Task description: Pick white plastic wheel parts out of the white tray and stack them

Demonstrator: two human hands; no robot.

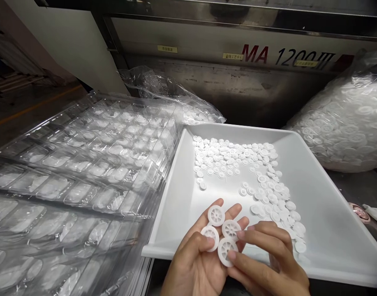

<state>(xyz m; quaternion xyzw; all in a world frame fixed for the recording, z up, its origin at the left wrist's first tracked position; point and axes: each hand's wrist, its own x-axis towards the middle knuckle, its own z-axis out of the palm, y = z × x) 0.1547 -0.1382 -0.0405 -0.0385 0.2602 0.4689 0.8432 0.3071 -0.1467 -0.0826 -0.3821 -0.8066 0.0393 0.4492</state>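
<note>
My left hand (200, 263) is palm up over the near edge of the white tray (172, 209), holding several small white spoked plastic wheels (216, 216). Its thumb presses on the leftmost wheel (209, 237). From the right, my right hand (271, 255) reaches in with bent fingers. One fingertip touches the edge of the right-hand wheel (230, 229), and its thumb presses on the lowest wheel (227, 250). Many similar loose white discs (234, 154) lie along the tray's far side, and more are heaped on its right (277, 201).
Stacked clear plastic trays (77, 164) with white parts in their compartments stand on the left. A clear bag (176, 94) lies behind the white tray. A large bag of white wheels (348, 127) bulges at the right. A machine panel (207, 41) closes off the back.
</note>
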